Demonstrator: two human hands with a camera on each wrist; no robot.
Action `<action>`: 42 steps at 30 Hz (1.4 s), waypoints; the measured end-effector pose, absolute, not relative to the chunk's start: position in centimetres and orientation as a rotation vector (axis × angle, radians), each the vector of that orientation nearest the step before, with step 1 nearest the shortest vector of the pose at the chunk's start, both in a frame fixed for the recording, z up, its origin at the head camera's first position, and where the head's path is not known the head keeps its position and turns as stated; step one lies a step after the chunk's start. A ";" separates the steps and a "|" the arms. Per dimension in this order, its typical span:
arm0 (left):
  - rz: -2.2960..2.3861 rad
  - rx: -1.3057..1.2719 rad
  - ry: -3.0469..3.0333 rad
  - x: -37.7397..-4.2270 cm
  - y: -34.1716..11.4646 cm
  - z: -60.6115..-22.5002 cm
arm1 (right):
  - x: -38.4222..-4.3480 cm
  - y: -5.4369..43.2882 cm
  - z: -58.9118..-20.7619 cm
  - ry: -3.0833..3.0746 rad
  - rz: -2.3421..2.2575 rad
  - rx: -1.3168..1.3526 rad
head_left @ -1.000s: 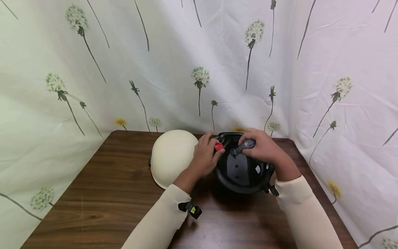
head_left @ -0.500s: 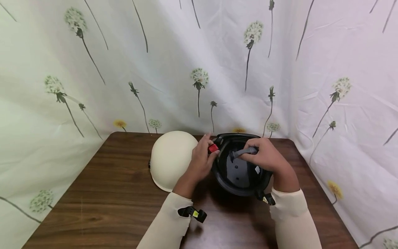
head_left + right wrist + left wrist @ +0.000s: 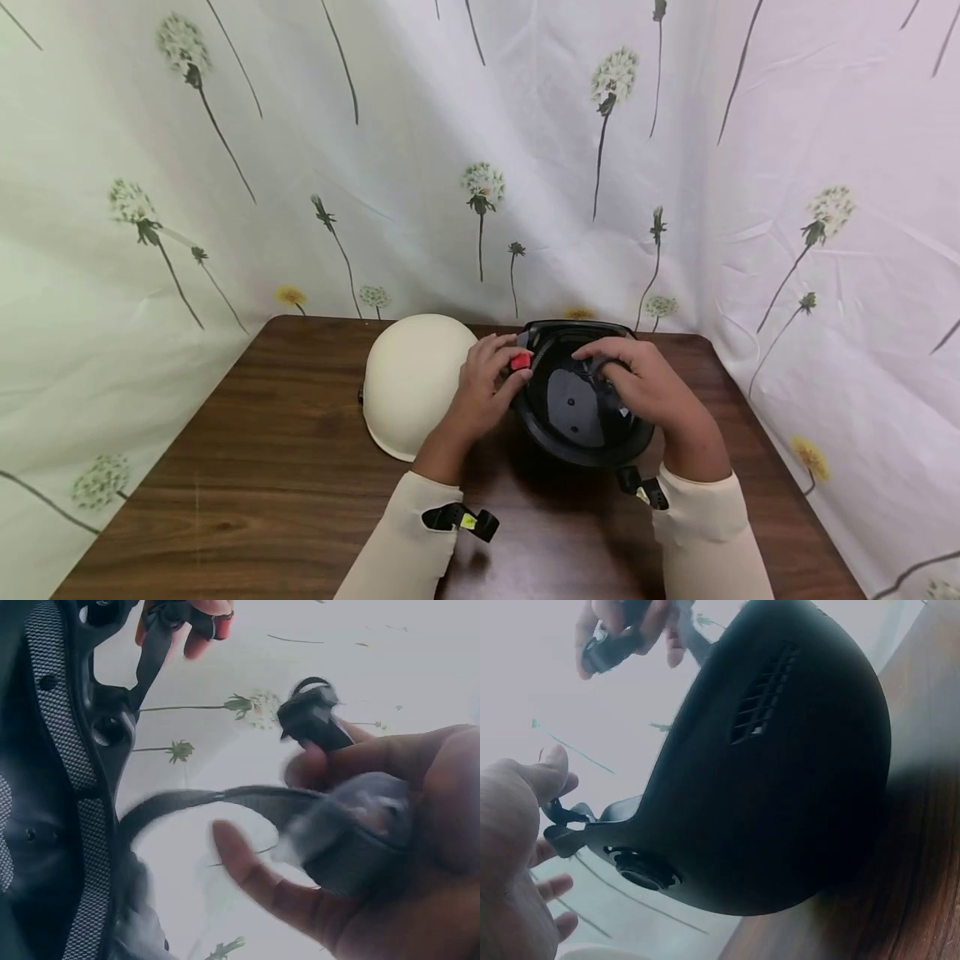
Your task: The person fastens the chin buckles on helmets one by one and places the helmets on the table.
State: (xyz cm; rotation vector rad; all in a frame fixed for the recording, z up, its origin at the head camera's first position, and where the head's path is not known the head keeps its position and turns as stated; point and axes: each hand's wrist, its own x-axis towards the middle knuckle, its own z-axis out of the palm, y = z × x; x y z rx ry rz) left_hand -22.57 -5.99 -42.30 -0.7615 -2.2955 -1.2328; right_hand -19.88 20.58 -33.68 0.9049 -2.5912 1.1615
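Observation:
A black helmet (image 3: 573, 408) lies upside down on the table, its hollow facing up. At its left rim my left hand (image 3: 480, 392) pinches the red buckle (image 3: 521, 361) at one end of the chin strap. Over the hollow, my right hand (image 3: 641, 383) holds the strap's other, grey side (image 3: 255, 796) between curled fingers and thumb. A black buckle piece (image 3: 313, 716) sticks out past those fingers in the right wrist view. The two buckle parts are apart. The left wrist view shows the helmet's slotted vent (image 3: 763, 694) and round side knob (image 3: 646, 870).
A cream helmet (image 3: 420, 383) stands dome up, just left of the black one and close to my left hand. Under both is a dark wooden table (image 3: 247, 467). A floral curtain (image 3: 405, 167) hangs behind the table's back edge and along its sides.
My right hand has drawn back slightly toward me and turned, so the grey strap is now mostly hidden behind its fingers. My left hand keeps the red buckle, shifted slightly left.

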 end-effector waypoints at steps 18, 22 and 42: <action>-1.225 -0.777 -2.305 -22.5 -5.5 -42.6 | -20.6 20.0 -34.6 -2.742 1.324 0.727; -1.243 -0.782 -2.294 -22.5 -5.6 -42.5 | -20.6 19.8 -34.8 -2.698 1.473 0.592; -1.244 -0.776 -2.253 -23.0 -6.6 -42.1 | -21.3 17.2 -36.1 -2.131 2.272 0.380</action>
